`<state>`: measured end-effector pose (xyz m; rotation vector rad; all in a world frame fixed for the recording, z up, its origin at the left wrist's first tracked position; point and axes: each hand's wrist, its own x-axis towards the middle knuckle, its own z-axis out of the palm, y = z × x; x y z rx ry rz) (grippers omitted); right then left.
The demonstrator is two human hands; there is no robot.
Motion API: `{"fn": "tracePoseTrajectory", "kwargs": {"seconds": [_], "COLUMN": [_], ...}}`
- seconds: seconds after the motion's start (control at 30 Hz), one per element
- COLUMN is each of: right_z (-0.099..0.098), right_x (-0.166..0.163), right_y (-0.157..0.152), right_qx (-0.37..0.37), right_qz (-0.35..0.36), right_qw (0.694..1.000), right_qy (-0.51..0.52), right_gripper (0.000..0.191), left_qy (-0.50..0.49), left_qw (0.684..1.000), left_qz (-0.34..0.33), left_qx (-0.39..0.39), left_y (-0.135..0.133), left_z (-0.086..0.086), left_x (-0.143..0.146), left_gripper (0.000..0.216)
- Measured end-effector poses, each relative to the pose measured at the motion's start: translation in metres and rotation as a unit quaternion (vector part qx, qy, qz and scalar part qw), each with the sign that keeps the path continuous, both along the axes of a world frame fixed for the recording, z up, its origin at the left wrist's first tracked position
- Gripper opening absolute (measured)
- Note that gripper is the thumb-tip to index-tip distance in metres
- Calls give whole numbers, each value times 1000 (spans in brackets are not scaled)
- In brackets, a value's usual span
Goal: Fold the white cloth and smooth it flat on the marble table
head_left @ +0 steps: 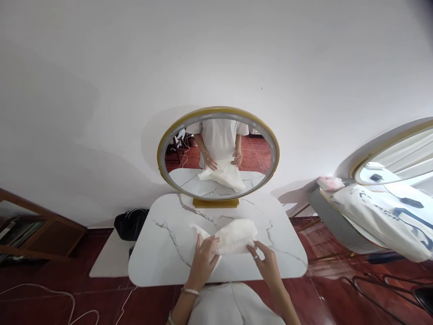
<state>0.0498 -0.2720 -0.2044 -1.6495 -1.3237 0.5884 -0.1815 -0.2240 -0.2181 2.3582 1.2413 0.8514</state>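
Observation:
A crumpled white cloth [237, 234] lies on the white marble table [162, 253] in front of me. My left hand [203, 262] grips the cloth's near left part, fingers closed round the fabric. My right hand [267, 262], with a ring on one finger, pinches the cloth's near right edge. An oval gold-framed mirror [218, 153] stands at the table's back edge and reflects my hands and the cloth.
A black bag [130, 223] sits on the floor to the left of the table. A wooden shelf [37, 230] is at far left. A second mirror table [389, 189] with a white printed bag [382, 216] stands at right. Cables [50, 298] run across the red floor.

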Motion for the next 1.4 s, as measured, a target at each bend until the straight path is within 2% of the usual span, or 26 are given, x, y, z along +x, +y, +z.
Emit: {"fn": "tracePoseTrajectory", "kwargs": {"seconds": [0.1,0.27,0.5,0.6,0.7,0.83,0.97,1.17,1.3,1.4], "right_z": [5,8,11,21,33,44,49,56,59,63], "right_x": [-1,2,20,22,21,25,40,67,76,79], "right_y": [1,0,3,7,10,12,11,7,2,-2], "right_qx": [0,18,17,32,38,31,40,63,14,-24], "right_qz": [-17,-25,-31,-33,-49,-60,-31,9,45,39], "right_qw": [1000,1000,999,996,992,988,990,994,995,996], "right_qy": [-5,-4,36,74,112,137,128,92,86,72], "right_gripper": [39,35,36,37,36,38,33,28,27,30], "left_qy": [-9,-7,38,64,71,46,18,-30,-79,-102], "left_qw": [1000,1000,998,997,997,997,994,990,988,988], "left_qz": [-9,-12,-31,-14,9,41,77,93,85,86], "left_qx": [-18,2,34,27,0,-37,-71,-107,-101,-74], "left_y": [-1,-5,-13,-13,-10,-4,-2,0,6,12], "left_z": [6,8,21,27,25,16,11,26,33,36], "left_x": [4,3,-5,-11,-22,-42,-59,-63,-60,-61], "left_gripper": [19,12,17,13,17,22,23,31,30,27]}}
